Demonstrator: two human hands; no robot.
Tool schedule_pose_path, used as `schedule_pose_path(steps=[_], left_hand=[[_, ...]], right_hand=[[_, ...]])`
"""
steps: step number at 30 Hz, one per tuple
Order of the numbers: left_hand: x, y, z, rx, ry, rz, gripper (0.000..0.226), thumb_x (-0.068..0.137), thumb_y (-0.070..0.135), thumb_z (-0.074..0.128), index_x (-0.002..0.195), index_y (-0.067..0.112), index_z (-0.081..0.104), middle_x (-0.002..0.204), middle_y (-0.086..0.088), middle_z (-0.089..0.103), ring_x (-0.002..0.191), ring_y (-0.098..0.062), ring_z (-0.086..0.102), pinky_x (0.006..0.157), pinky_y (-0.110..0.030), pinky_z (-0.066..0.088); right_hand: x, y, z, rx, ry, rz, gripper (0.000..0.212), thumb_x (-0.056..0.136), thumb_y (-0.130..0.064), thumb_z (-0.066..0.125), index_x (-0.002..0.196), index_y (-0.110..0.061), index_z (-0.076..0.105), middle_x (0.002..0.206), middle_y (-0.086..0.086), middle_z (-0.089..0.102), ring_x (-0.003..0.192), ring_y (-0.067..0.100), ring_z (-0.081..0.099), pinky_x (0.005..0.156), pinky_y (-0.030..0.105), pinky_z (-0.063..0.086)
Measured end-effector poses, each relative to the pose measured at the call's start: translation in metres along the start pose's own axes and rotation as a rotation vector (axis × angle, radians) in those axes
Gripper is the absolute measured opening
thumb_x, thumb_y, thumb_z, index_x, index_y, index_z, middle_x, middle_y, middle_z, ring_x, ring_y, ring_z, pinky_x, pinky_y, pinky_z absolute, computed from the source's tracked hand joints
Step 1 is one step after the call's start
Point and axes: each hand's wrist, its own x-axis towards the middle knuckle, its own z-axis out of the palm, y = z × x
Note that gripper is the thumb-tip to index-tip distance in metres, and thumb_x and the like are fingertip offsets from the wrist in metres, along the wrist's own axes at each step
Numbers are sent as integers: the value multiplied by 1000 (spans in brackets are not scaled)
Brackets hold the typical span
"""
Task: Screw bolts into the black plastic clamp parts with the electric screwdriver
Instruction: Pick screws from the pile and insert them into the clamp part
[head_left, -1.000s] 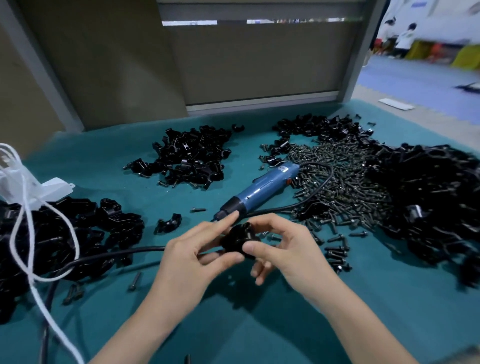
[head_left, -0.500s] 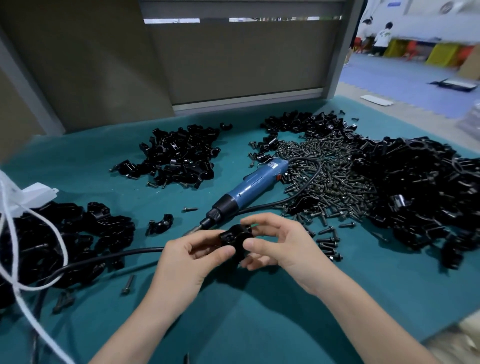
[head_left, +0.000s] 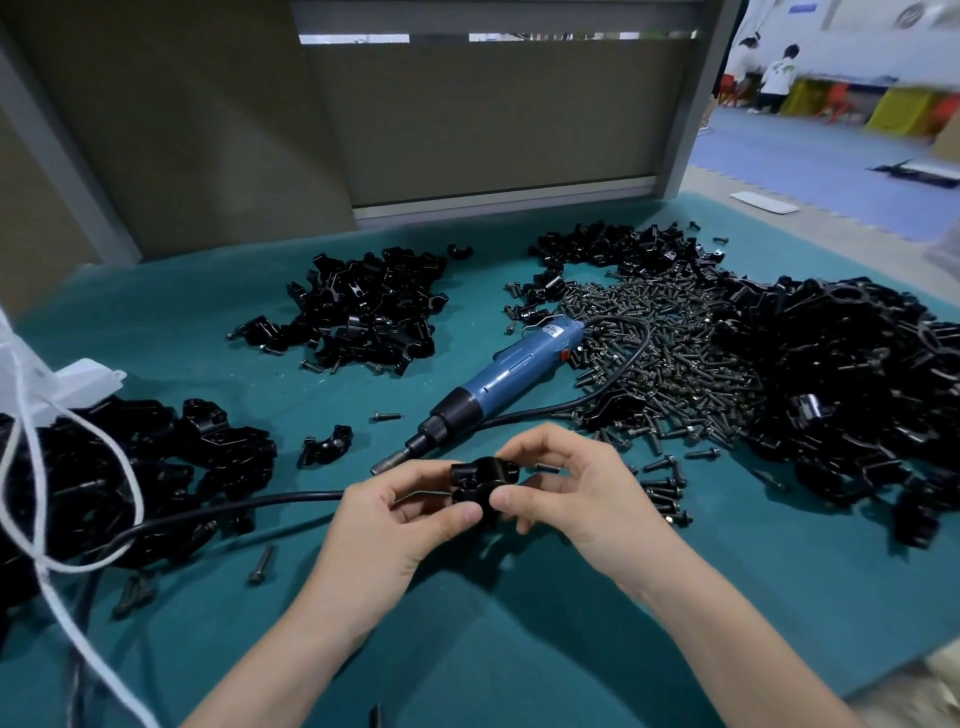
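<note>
Black plastic clamp part (head_left: 482, 482) pinched between left hand (head_left: 395, 525) and right hand (head_left: 576, 493) fingertips (electric screwdriver (head_left: 498, 387) idle): align halves squarely before bolting.

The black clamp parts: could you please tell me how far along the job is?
Done: possibly the near-left pile, though its bolts are hard to see. In hand: the left hand and right hand hold one clamp part; the electric screwdriver lies untouched. Left: a bolt heap and a big parts pile.

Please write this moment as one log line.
left hand: holds clamp part | right hand: holds clamp part | screwdriver: lying unused
</note>
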Motion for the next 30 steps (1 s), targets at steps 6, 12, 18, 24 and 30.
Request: schedule_pose_path(steps=[6, 12, 18, 24, 30], left_hand=[[-1, 1, -1, -43, -32, -22, 31, 57, 22, 79, 88, 28, 78, 91, -1, 77, 82, -13, 73, 69, -13, 52], [0, 0, -2, -58, -50, -27, 31, 58, 22, 78, 89, 26, 78, 92, -2, 77, 83, -12, 73, 70, -13, 52], [1, -1, -3, -74, -35, -53, 35, 55, 24, 80, 91, 23, 78, 94, -5, 76, 86, -15, 73, 70, -13, 52], [0, 0, 0, -66, -25, -14, 29, 60, 16, 78, 88, 20, 78, 91, -6, 76, 81, -14, 73, 68, -13, 52], [1, -1, 1, -59, 10, -26, 28, 56, 20, 78, 84, 25, 79, 87, -4, 77, 78, -14, 73, 65, -12, 52]], right_hand=[[1, -1, -1, -43, -21, 3, 25, 75, 3, 77, 89, -14, 66, 82, -11, 71, 59, 14, 64, 63, 22, 52], [2, 0, -1, -68, -20, 3, 27, 74, 2, 78, 87, -19, 67, 80, -8, 71, 60, 13, 65, 65, 22, 53], [1, -2, -5, -81, -64, 23, 31, 76, 3, 77, 90, -24, 70, 84, -5, 73, 72, 16, 70, 74, 26, 55], [2, -3, -5, -100, -63, 32, 30, 76, 4, 76, 93, -19, 70, 88, -5, 72, 73, 15, 69, 80, 30, 57], [4, -22, -27, -231, -31, 10, 47, 81, 1, 72, 112, -32, 62, 108, -2, 67, 71, 8, 68, 74, 22, 56]])
